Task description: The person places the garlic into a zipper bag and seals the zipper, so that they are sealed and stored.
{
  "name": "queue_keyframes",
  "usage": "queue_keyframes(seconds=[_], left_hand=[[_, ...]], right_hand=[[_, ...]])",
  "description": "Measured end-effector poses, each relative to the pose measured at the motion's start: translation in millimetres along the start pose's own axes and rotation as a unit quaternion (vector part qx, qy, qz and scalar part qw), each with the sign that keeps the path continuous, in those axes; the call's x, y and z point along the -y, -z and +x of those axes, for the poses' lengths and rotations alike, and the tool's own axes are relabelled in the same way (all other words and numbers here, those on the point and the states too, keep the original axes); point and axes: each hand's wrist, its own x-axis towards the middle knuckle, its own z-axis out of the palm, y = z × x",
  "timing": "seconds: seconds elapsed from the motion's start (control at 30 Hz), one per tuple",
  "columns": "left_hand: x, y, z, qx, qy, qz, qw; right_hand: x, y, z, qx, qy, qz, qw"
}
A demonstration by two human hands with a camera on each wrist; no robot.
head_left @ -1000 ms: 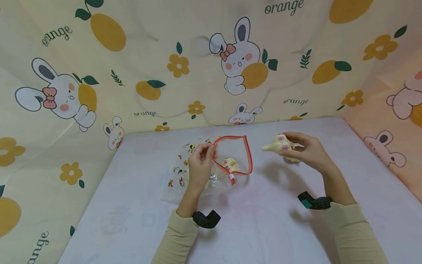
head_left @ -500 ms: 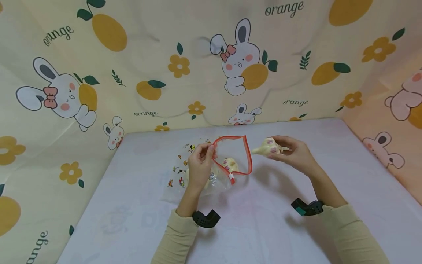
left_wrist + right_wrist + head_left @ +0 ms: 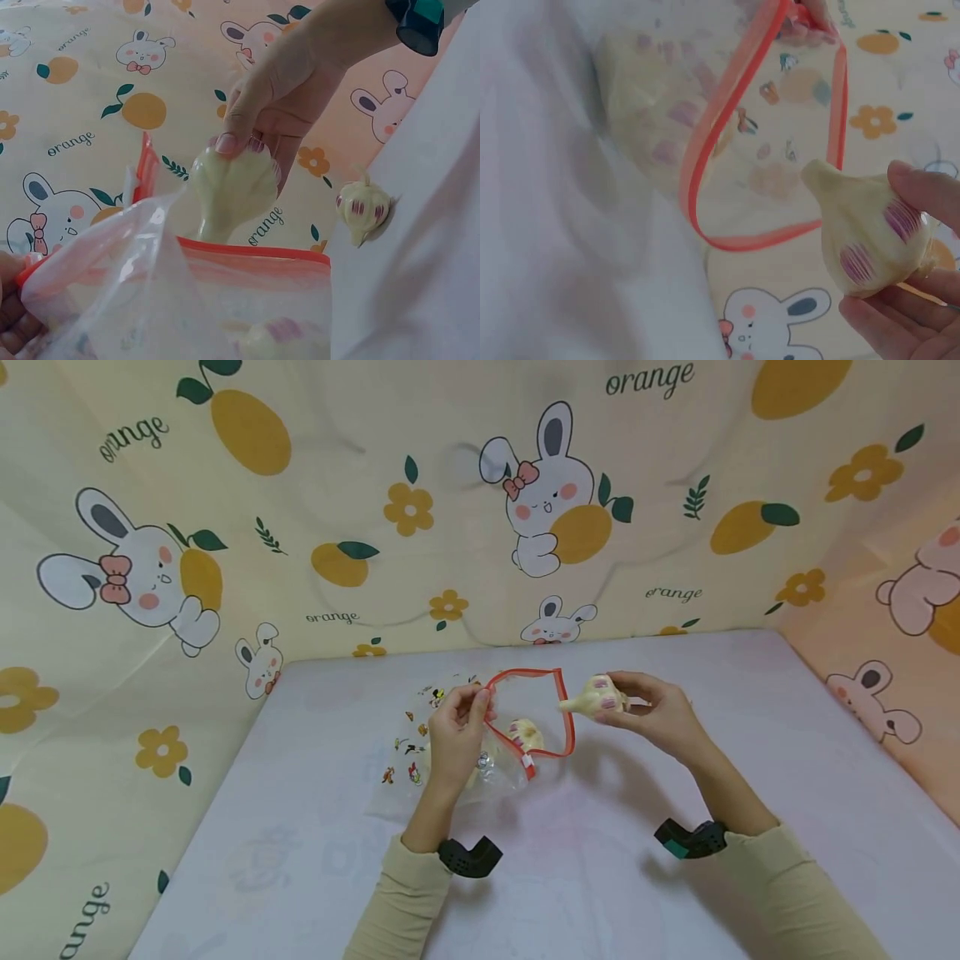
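In the head view my left hand point(image 3: 456, 739) pinches the red zip edge of a clear, cartoon-printed zip bag point(image 3: 405, 797), whose mouth gapes to the right. Inside the bag lies a garlic bulb point(image 3: 525, 735), blurred through the plastic in the right wrist view. My right hand point(image 3: 660, 714) grips another garlic bulb point(image 3: 602, 695), cream with purple streaks, between thumb and fingers. Its stem end points left, right at the bag's mouth. From the left wrist view, the held garlic bulb point(image 3: 236, 184) hangs stem down just above the red rim point(image 3: 255, 253).
A further garlic bulb point(image 3: 364, 210) sits on the table, seen in the left wrist view; in the head view my right hand hides it. The white table point(image 3: 300, 877) meets a printed cloth backdrop point(image 3: 420, 435) behind and at both sides.
My right hand has carried the garlic bulb leftward, from well right of the bag up to its mouth. The left hand and the bag have stayed in place.
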Motion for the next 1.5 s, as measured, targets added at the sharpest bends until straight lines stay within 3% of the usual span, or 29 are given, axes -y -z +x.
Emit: queue_keyframes(seconds=[0.77,1.5], left_hand=[[-1.5,1.5,-0.6,0.002,0.004,0.005,1.0000],[-2.5,2.0,-0.7,0.003,-0.004,-0.002,1.0000]], right_hand=[[10,-26,-0.7,-0.016,-0.002,0.029,0.9994],[12,-53,-1.6,-0.027,0.004,0.001,0.9996]])
